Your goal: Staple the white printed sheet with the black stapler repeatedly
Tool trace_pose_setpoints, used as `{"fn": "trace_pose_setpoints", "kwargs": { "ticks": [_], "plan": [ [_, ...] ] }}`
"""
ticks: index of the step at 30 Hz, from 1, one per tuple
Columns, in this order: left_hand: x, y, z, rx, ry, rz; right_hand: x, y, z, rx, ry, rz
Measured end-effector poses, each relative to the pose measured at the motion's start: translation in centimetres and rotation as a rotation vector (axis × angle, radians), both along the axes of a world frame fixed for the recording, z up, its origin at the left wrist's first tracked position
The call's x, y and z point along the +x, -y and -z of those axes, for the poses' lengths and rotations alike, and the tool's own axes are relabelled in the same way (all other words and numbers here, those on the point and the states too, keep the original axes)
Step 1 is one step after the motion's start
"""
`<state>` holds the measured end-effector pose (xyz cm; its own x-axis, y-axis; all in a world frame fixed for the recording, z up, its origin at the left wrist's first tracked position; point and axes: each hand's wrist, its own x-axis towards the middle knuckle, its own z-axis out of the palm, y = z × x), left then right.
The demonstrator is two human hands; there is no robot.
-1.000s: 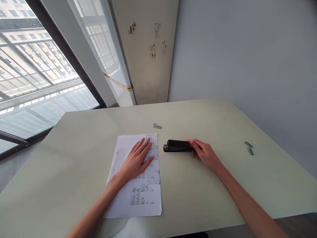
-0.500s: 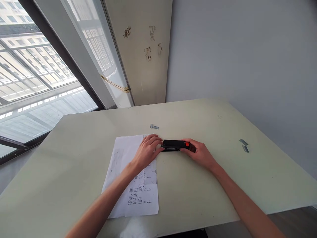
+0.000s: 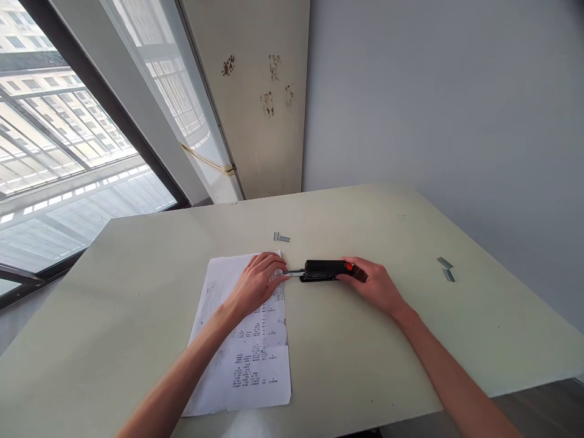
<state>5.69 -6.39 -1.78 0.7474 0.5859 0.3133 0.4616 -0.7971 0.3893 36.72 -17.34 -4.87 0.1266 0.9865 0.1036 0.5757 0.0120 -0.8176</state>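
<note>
Head view: our table (image 3: 365,347) carries a printed paper (image 3: 255,348); just right of it, our right grip (image 3: 378,285) wraps a black stapler (image 3: 325,267); our left grip (image 3: 254,284), over the paper, pinches the stapler's projecting metal rail (image 3: 294,272); small grey strips (image 3: 285,239) lie beyond.

Here's my left hand (image 3: 259,280) just left of centre, knuckles up, fingers bunched and curled, thumb pinching in toward the fingertips. My left forearm (image 3: 187,368) slants up from the bottom edge. Right of centre, my right hand (image 3: 378,287) grips, thumb pointing left, my right forearm (image 3: 449,365) angling in from lower right.
</note>
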Motion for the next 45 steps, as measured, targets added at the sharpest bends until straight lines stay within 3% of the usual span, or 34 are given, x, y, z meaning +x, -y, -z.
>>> {"fn": "trace_pose_setpoints", "kwargs": {
  "ticks": [5,10,14,18,23,28,37,41,45],
  "plan": [
    [0.4,-1.1,-0.4,-0.031,0.016,0.002,0.1,-0.1,-0.2,-0.013,-0.024,0.003],
    [1.4,-5.2,0.3,0.069,0.047,-0.162,0.0,-0.2,-0.3,-0.029,-0.058,0.014],
    [3.2,-8.4,1.3,0.088,-0.005,-0.147,0.0,-0.3,-0.2,-0.032,-0.062,0.013],
    [4.7,-9.5,1.5,0.064,-0.035,-0.126,0.0,-0.4,-0.2,-0.034,-0.066,0.006],
    [4.8,-8.3,0.4,-0.017,-0.031,-0.116,0.1,-0.4,-0.3,-0.041,-0.068,0.000],
    [3.6,-5.5,-0.7,-0.144,0.046,-0.143,0.0,-0.4,-0.4,-0.050,-0.070,-0.006],
    [1.2,-1.2,-1.3,-0.319,0.044,-0.129,-0.1,-0.2,-0.5,-0.050,-0.049,0.008],
    [0.7,-0.4,-1.5,-0.262,0.003,-0.116,-0.1,-0.2,-0.3,-0.049,-0.052,0.008],
    [0.6,0.0,-1.6,-0.060,-0.046,-0.040,-0.1,-0.1,-0.4,-0.045,-0.049,0.003]
  ]
}}
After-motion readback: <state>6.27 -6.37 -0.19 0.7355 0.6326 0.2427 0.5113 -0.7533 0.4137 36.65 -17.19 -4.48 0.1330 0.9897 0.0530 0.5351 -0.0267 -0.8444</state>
